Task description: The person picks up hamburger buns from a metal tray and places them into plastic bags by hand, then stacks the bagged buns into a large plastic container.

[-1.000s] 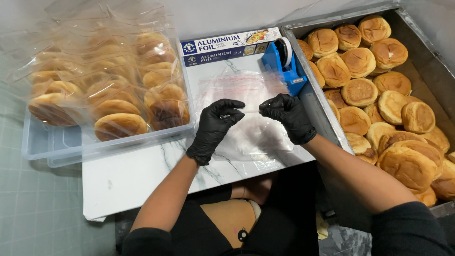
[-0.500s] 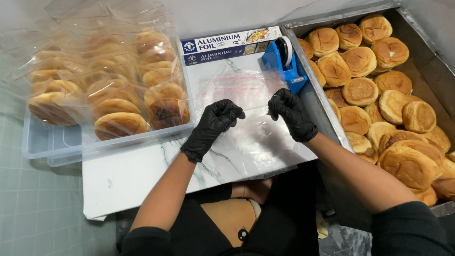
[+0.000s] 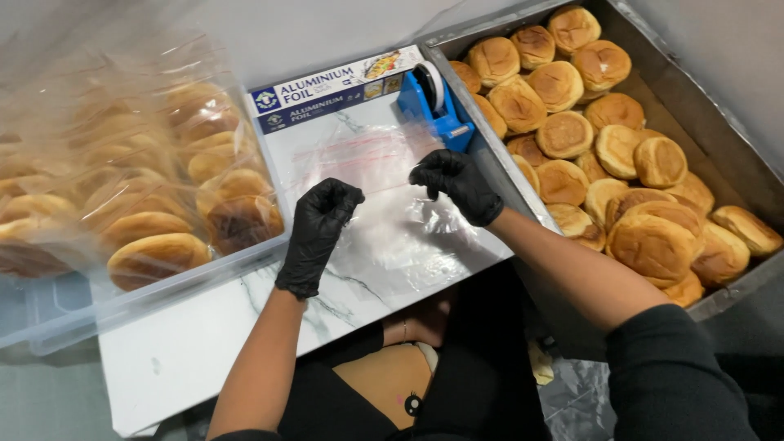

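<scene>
A clear plastic bag (image 3: 371, 167) lies on the marble board (image 3: 204, 343), just in front of the blue tape dispenser (image 3: 435, 102). The left hand (image 3: 320, 229) and right hand (image 3: 456, 181), both black-gloved, pinch its near edge, held apart.

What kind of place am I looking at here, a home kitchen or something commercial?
Likely a small bakery packing station: a metal tray full of loose buns, a clear tub of bagged buns, and a blue tape dispenser by the gloved hands.
</scene>
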